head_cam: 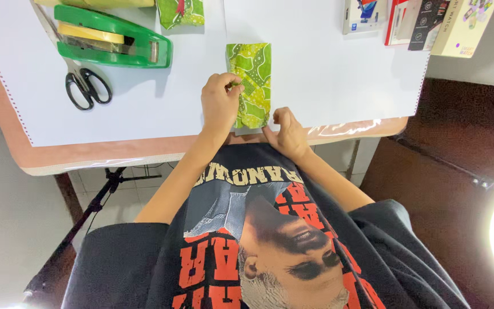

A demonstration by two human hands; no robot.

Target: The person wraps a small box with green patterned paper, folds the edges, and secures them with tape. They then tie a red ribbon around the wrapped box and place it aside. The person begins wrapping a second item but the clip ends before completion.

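Light, crisp green-wrapped parcel, mid-frame; left hand pinches its edge, right hand curled at its bottom corner, best gripped by its long sides.

Lower left edge of the green wrapped packet hidden behind the left hand, second green packet cut off by the top edge, boxes top right cropped, scissors blades partly under the green tape dispenser
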